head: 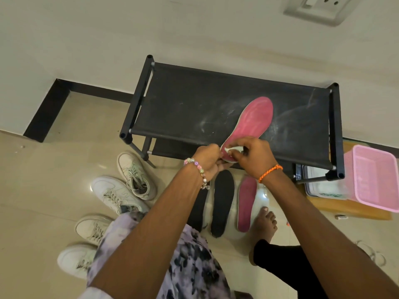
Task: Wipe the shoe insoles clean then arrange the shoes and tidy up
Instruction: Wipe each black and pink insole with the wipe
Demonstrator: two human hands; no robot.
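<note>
Left hand [208,160] gripped the pink insole [250,124] by its heel over the shoe rack's [183,100] front edge; right hand [252,156] pinched a white wipe [234,149] against it.

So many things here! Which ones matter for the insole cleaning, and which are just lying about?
Part of the job:
pink insole in the left hand
white wipe in the right hand
floor insoles
white sneakers
black shoe rack

Just lying about:
pink basket
wall socket

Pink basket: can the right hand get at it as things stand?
Probably not at once. The right hand pinches a wipe against the pink insole; the pink basket sits unobstructed to its right, so freeing the fingers comes first.
</note>
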